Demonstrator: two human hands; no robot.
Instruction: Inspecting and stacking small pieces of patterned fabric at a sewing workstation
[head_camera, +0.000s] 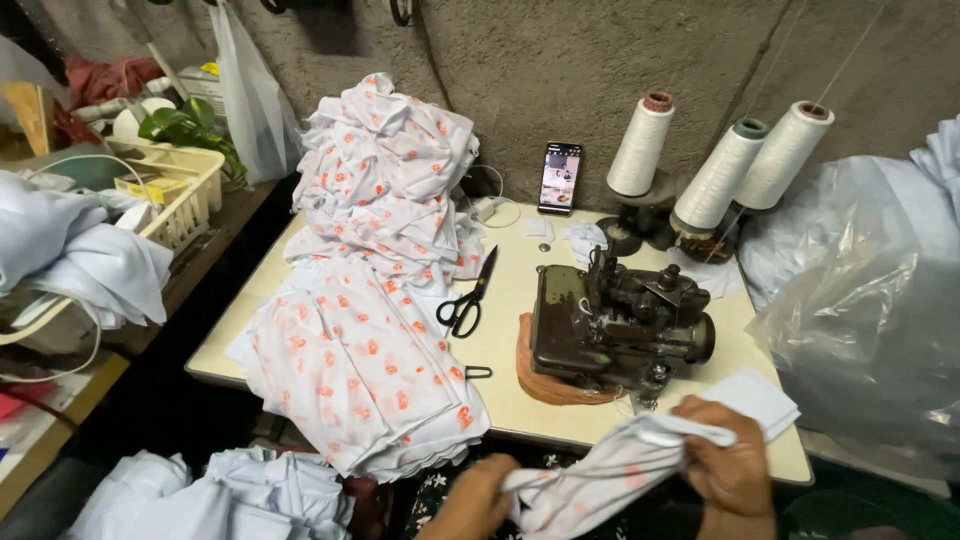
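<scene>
At the bottom edge, closest to the viewer, two bare hands hold one bunched piece of white cotton fabric with faint orange print (610, 472) just in front of the tabletop's near edge. The left hand (472, 500) is clamped around the lower end of the cloth, low in the frame. The right hand (728, 462) is closed on the upper, rolled end, fingers curled over it. The hands sit apart, with the cloth stretched between them.

To the lower left, below the tabletop, lies a heap of pale blue cloth (215, 492).

On the cream rectangular tabletop (505, 395), a dark, worn metal overlock sewing machine (615, 322) stands just beyond the right hand, with a brown pad beneath it. A small white fabric piece (757, 395) lies beside the machine, near the right hand. Left of the machine, black-handled scissors (470, 295) lie open on the bare surface. Farther left, a tall pile of white fabric printed with orange motifs (370, 270) covers the tabletop's left half and rises toward the wall.

At the back, three cones of white thread (722, 160) stand behind the machine, and a smartphone with a lit screen (560, 177) leans against the rough grey wall. At right, a clear plastic bag of pale cloth (870, 300) sits beside the tabletop. At far left, a cream plastic basket (180, 190) rests on a side shelf.
</scene>
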